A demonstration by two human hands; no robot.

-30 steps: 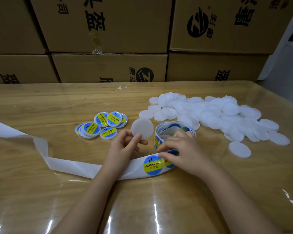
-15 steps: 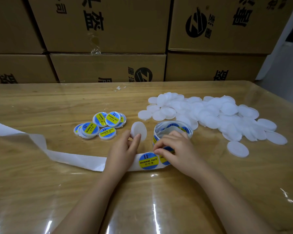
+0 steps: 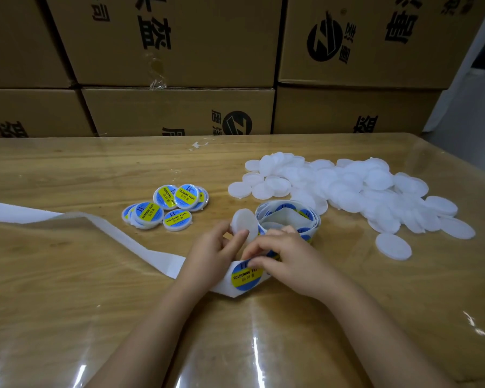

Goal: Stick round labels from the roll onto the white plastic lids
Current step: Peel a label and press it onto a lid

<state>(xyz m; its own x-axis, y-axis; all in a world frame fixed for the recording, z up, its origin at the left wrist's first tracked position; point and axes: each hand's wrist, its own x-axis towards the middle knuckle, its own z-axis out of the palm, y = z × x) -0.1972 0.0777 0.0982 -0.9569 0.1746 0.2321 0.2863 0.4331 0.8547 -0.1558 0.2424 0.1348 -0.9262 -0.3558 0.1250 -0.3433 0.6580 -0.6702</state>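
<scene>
Our left hand [image 3: 213, 253] pinches one bare lid [image 3: 245, 224] between thumb and fingertips, tilted up on edge just beside the roll [image 3: 287, 217]. The lid is a thin, smooth disc of milky white plastic. Our right hand [image 3: 289, 259] lies palm down with its fingers bent, the tips resting on the right edge of a label [image 3: 247, 275]. We cannot tell whether they have it pinched or only press on it. The label is round and glossy, blue with a yellow band and dark print, and it sits on the white backing strip [image 3: 123, 236] between our two wrists.

The strip is flat, matte paper. It runs from the loosely coiled roll, passes under our hands and trails off to the left edge of the table [image 3: 67, 303]. The tabletop is wood-grained under a shiny clear cover that catches the light. To the right lies a loose heap of plain white lids [image 3: 347, 191], overlapping one another. To the left sits a small cluster of labelled lids [image 3: 165, 208], some stacked. Brown cardboard boxes [image 3: 179, 51] with black print stand behind the table.
</scene>
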